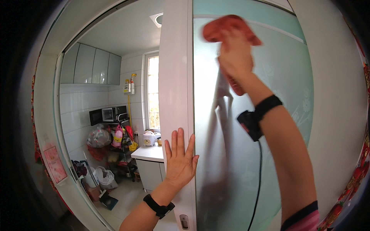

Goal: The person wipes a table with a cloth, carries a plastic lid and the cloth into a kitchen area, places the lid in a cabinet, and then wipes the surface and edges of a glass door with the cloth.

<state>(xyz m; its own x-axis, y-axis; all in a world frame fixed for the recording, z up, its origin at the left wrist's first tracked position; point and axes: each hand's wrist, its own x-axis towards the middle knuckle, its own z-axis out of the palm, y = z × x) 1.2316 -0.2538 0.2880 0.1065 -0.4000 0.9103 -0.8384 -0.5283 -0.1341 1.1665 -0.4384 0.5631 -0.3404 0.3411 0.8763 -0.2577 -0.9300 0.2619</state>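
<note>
My right hand [235, 55] is raised high on the sliding door's frosted glass panel [271, 95] and presses a red cloth [228, 27] against it. Part of the cloth hangs below the palm; hand and cloth are somewhat blurred. Lower down, my left hand [180, 161] lies flat, fingers spread, on the door's white frame [177, 72], with nothing in it. Black straps are on both wrists, and a black device with a cable [260, 173] hangs at the right one.
Left of the door frame an opening shows a kitchen with a white counter [149, 153], a rice cooker [149, 138], a microwave oven [108, 114] and a rack with bags. A dustpan [108, 200] stands on the floor. A recessed handle [184, 221] sits low in the frame.
</note>
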